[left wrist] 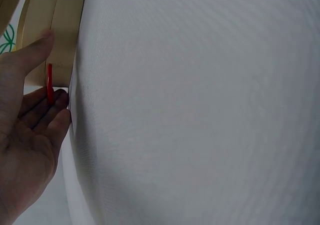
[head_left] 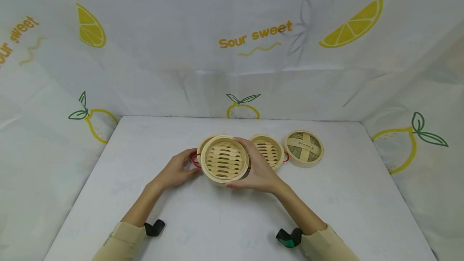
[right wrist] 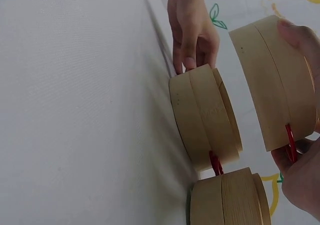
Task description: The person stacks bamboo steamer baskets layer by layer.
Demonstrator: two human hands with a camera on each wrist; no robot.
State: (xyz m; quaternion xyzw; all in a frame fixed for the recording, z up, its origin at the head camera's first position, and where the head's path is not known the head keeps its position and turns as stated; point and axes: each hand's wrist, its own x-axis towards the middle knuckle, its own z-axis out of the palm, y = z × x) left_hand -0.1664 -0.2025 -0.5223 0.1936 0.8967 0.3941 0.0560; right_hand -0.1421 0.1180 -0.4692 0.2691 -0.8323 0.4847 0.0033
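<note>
My right hand grips a round bamboo steamer basket by its right side, thumb and fingers spread around the wall. In the right wrist view this held basket is raised and apart from a second steamer basket standing on the table. The head view shows only a strip of that second one, behind the held basket. My left hand touches the second basket's left side, its thumb on the wall and its loosely bent fingers beside the red handle.
Right of the second basket stands a third slatted steamer basket with a red handle. Beyond it lies a woven bamboo lid. The white table meets a lemon-printed cloth at the back and sides.
</note>
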